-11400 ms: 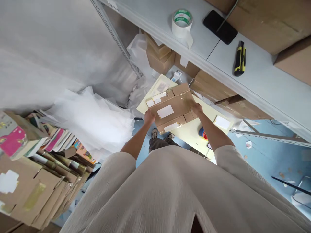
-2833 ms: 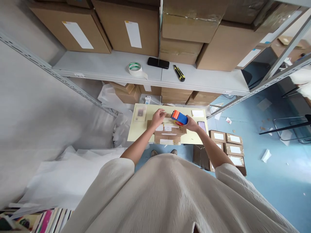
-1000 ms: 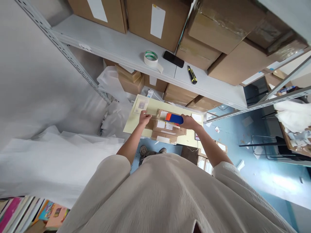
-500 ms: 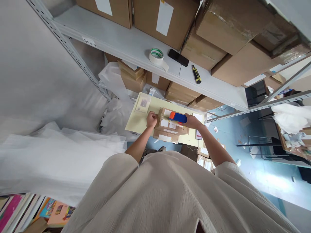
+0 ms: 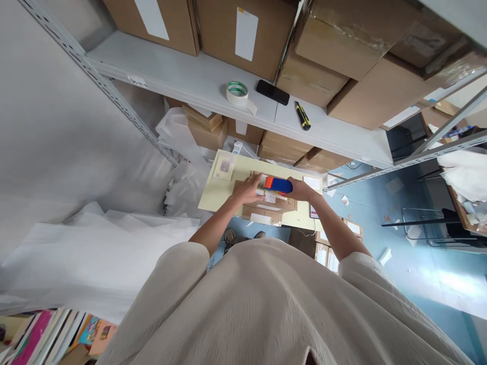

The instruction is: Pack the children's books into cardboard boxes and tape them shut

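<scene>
The right hand [image 5: 300, 190] is closed around the rear of a blue-and-orange tape dispenser [image 5: 281, 185]; its finger wrap underneath is hidden. The dispenser's orange end points toward the left hand [image 5: 246, 190]. The left hand is open, fingers extended over the labelled carton [image 5: 279, 204], close to the orange end; from here I cannot tell whether it touches tape. The carton lies below both hands on a pale yellow table [image 5: 211, 195]. To the right of the right-hand grip are 1 phone with a lit screen [image 5: 314, 212] and 1 white card [image 5: 311, 182]. Beyond the grip, a grey shelf [image 5: 182, 71] bears 1 tape roll [image 5: 236, 101], 1 black phone [image 5: 272, 92] and 1 cutter [image 5: 302, 115].
</scene>
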Tool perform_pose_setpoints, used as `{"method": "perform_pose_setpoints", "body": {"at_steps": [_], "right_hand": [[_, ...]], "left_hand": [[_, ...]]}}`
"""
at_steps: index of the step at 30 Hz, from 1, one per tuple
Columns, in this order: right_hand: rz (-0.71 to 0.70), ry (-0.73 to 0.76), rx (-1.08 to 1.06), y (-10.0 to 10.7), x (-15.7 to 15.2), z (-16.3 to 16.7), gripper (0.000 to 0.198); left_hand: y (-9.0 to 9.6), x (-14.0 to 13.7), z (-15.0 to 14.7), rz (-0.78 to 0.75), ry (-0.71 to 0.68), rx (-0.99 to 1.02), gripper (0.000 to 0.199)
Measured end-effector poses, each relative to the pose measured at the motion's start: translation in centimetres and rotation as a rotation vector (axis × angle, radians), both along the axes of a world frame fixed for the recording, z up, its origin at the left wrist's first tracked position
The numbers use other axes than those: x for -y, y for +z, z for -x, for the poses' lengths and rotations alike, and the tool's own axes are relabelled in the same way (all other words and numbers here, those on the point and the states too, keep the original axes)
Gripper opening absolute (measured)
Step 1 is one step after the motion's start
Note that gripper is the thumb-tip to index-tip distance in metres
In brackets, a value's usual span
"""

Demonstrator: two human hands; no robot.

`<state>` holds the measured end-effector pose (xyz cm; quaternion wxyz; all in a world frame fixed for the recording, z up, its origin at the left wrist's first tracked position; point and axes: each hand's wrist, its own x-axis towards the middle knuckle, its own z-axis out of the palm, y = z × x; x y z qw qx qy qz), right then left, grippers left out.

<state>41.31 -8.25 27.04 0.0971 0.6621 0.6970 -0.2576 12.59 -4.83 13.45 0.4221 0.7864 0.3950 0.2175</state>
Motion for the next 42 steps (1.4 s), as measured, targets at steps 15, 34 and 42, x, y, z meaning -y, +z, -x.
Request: {"method": "perform_pose_setpoints", "body": {"at_steps": [15,34,42], "right_hand": [[0.063,0.223,0.106,1.8,-0.3,-1.6,0.056],[0.039,0.243,0.100,-1.5,5.3,-22.1,0.040],[0.156,0.111,0.128,-2.7,5.1,-25.6,0.052]], "left_hand": [[-0.2,1.1,0.5,-0.154,-0.105,-0.454,0.117],[0.0,-0.1,0.5,-0.193,-0.151,-0.666,0.119],[0.2,-0.4,0.3,-0.164,-0.148,-0.723,0.115]]}}
